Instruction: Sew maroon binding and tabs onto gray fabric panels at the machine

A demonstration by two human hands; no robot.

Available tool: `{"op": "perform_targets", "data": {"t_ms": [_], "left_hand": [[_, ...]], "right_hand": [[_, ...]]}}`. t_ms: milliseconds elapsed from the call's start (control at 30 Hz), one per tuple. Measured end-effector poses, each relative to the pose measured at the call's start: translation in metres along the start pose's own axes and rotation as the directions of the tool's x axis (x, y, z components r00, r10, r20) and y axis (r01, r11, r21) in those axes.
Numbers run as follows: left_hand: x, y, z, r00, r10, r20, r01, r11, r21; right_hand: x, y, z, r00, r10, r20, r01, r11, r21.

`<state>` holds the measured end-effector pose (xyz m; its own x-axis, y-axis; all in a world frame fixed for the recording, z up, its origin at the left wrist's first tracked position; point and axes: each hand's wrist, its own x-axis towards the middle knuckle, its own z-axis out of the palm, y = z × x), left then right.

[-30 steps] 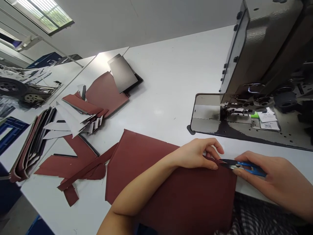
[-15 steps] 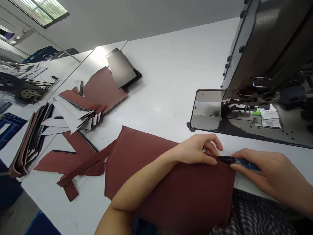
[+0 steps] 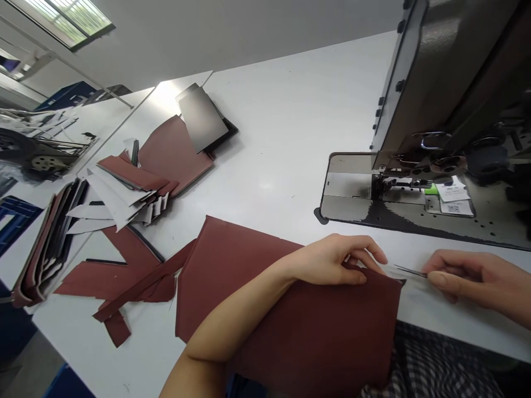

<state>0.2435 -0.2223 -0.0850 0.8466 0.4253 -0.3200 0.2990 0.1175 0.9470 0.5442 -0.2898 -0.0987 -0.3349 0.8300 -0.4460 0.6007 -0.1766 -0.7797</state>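
A large maroon leather-like panel (image 3: 244, 249) lies at the table's front edge, its lower part reaching over the plaid clothing on my lap. My left hand (image 3: 338, 260) rests across it and grips its upper edge near the right corner, thumb on top and fingers curled at the far side. Off that corner, to the right, my right hand (image 3: 468, 279) is closed round a pair of thread snips (image 3: 410, 270). Only their thin metal blades show, pointing left and apart from the panel; the handle is hidden in my fingers.
A sewing machine (image 3: 440, 110) stands at the right, its metal bed plate (image 3: 346, 185) set in the white table (image 3: 265, 132). Left lie maroon strips (image 3: 112, 279), white-backed pieces (image 3: 116, 193), dark flat plates (image 3: 203, 121) and a bundle of folded strips (image 3: 45, 243).
My right hand has drawn the snips rightward, away from the panel's edge, and turned them, so the blue handle no longer shows. My left hand keeps its grip. The view has shifted slightly.
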Motion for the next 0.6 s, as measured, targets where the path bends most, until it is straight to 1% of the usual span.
{"op": "perform_targets", "data": {"t_ms": [33, 67, 133, 200, 300, 367, 400, 500, 567, 600], "left_hand": [[0.000, 0.000, 0.000, 1.000, -0.008, -0.009, 0.008, 1.000, -0.005], [0.000, -0.001, 0.001, 1.000, -0.014, -0.014, 0.014, 1.000, -0.012], [0.000, -0.002, 0.002, 1.000, -0.020, -0.018, 0.019, 1.000, -0.023], [0.000, -0.002, 0.003, 1.000, -0.021, -0.020, 0.020, 0.999, -0.025], [0.000, -0.003, 0.003, 1.000, -0.007, -0.019, 0.006, 1.000, -0.023], [0.000, -0.003, 0.002, 1.000, 0.000, -0.023, 0.000, 1.000, -0.018], [0.000, -0.003, 0.002, 1.000, -0.003, -0.026, 0.002, 1.000, -0.013], [-0.001, -0.002, 0.000, 1.000, -0.023, -0.020, 0.024, 1.000, 0.014], [0.000, -0.002, 0.001, 1.000, -0.024, -0.007, 0.024, 0.999, 0.026], [0.000, -0.001, 0.001, 1.000, -0.018, -0.007, 0.018, 0.999, 0.029]], "right_hand": [[0.004, -0.001, -0.004, 0.994, 0.033, 0.101, -0.035, 0.999, 0.023], [0.008, -0.003, -0.007, 0.977, 0.063, 0.204, -0.074, 0.996, 0.045], [0.017, -0.007, -0.013, 0.926, 0.101, 0.363, -0.141, 0.986, 0.084], [0.022, -0.012, -0.015, 0.899, 0.105, 0.426, -0.170, 0.979, 0.116], [0.024, -0.020, -0.015, 0.892, 0.101, 0.439, -0.177, 0.975, 0.134], [0.024, -0.023, -0.016, 0.909, 0.114, 0.401, -0.181, 0.974, 0.133], [0.024, -0.023, -0.017, 0.925, 0.129, 0.357, -0.185, 0.975, 0.125], [0.017, -0.019, -0.018, 0.976, 0.166, 0.139, -0.173, 0.984, 0.041], [0.007, -0.011, -0.013, 0.993, 0.118, -0.003, -0.117, 0.989, -0.088], [0.000, -0.006, -0.007, 0.995, 0.056, -0.085, -0.070, 0.981, -0.179]]}}
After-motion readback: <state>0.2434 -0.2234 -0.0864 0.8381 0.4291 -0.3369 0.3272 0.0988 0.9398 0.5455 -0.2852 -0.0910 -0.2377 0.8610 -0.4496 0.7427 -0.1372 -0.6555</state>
